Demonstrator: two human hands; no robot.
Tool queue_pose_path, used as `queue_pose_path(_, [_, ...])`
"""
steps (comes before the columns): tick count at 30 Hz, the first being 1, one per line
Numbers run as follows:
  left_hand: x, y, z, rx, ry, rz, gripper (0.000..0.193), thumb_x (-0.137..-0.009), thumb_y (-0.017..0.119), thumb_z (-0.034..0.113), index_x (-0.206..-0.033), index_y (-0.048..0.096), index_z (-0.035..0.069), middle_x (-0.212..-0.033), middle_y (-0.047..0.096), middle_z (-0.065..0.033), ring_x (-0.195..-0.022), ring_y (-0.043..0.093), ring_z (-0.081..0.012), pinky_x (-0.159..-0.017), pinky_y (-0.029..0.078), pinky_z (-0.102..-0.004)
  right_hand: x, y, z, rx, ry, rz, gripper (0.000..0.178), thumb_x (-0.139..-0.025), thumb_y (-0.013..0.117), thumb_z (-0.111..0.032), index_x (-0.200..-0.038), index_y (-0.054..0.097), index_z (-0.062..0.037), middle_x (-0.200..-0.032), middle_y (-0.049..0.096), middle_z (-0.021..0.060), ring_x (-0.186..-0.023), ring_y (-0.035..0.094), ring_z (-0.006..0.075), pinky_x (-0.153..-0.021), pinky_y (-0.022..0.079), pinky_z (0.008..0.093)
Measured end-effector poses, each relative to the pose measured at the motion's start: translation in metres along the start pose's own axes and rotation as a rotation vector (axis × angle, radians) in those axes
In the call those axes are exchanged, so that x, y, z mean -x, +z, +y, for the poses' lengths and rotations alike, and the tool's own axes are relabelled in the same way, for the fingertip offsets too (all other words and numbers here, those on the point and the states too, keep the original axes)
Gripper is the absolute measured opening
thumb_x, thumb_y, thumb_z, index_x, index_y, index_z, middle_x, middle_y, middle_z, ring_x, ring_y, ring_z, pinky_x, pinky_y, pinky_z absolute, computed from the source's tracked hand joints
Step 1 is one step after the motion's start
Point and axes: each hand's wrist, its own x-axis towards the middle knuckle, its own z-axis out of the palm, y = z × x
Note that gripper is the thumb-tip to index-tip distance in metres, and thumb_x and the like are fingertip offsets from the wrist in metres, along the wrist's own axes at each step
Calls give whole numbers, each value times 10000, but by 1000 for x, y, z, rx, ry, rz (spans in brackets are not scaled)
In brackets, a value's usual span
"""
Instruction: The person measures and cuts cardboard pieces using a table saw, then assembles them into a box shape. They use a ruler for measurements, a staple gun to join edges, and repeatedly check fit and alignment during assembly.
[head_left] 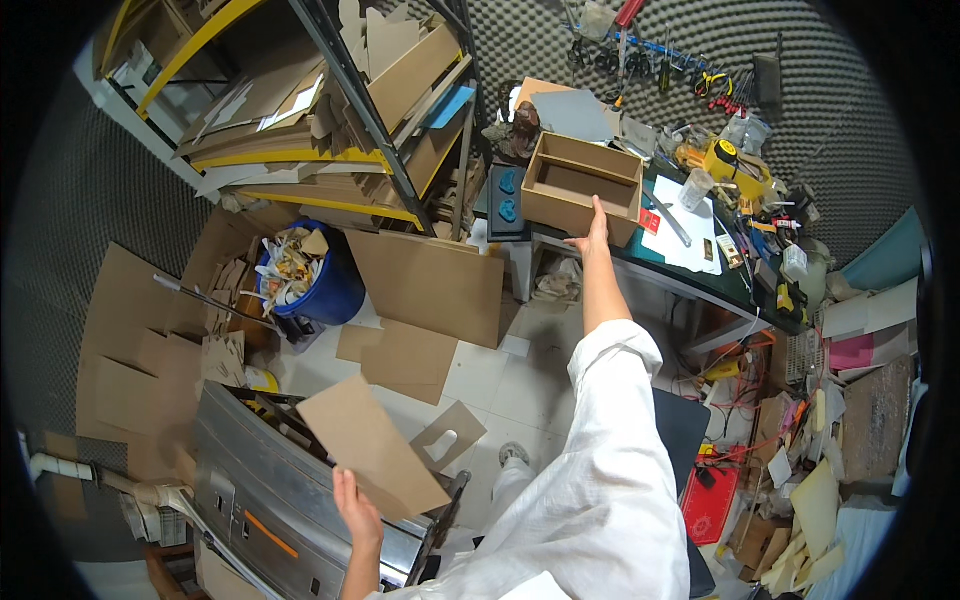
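My left hand (358,510), low in the head view, grips a flat brown cardboard panel (370,440) by its near edge. The panel is tilted above a large grey metal machine (290,500). My right hand (596,232) reaches forward to an open brown box (570,212) with a divider inside, at the front edge of the workbench. Its fingers are stretched out against the box's front wall, with the thumb apart.
Left of the box lies a dark tray (508,215) with teal pieces. A tape measure (726,150), papers and tools crowd the bench. A blue bin (335,290) full of scraps stands by the shelf (400,170). Cardboard sheets (430,285) lean and lie on the floor.
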Motion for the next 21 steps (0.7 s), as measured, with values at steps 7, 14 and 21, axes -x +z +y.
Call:
queue_pose_path(7, [-42,119,54,-229,273,-263,211,-1006,528,192,-1097,510,2,-1063,553,-42,-984,494,-105,-904,390,-262,76,17,-7,97,-133,203,1102,-753,729,-495,-1474,77,25,-1451,322,244,-1279,432,425,-982,388,662])
queue_pose_path(14, [-47,238,91,-259,671,-420,212,-978,579,172,-1148,531,53,-807,493,5,-733,440,-65,-632,397,-245,229,-100,-50,722,-352,-94,1078,-713,774,-538,-1419,215,55,-1357,338,210,-1260,419,345,-814,526,547])
queue_pose_path(21, [36,213,53,-470,495,-674,225,-942,607,171,-1083,543,6,-767,640,-189,-597,619,-269,-549,465,-341,395,-166,-59,974,-154,-7,1096,-723,707,-624,-1440,169,6,-1157,545,159,-876,575,175,-543,399,245])
